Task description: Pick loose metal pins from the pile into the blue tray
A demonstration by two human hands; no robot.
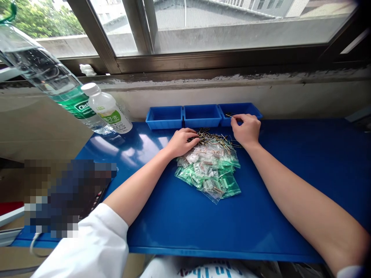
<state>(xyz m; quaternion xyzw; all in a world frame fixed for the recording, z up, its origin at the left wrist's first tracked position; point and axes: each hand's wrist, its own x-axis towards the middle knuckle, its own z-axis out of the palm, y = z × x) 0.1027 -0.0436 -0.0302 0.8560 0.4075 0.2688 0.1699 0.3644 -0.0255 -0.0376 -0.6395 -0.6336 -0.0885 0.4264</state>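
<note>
My right hand [246, 129] is at the front edge of the right-hand blue bin [255, 110], thumb and fingers pinched on a thin brass-coloured screw [228, 115] whose end sticks out to the left. My left hand [182, 142] rests against the left side of a heap of loose screws [213, 138], its fingers stretched and thumb apart, with the fingertips partly hidden among them. Just in front of the heap lies a pile of small clear and green plastic bags [207, 170] with small metal parts inside. A few screws [236, 143] lie beneath my right hand.
Two more blue bins, the middle one [202, 122] and the left one [164, 124], stand in the row along the wall. A small white-capped bottle [114, 116] and a large water bottle [69, 90] stand at the back left of the blue table [179, 227]. A blurred-out object [72, 197] lies at the left edge.
</note>
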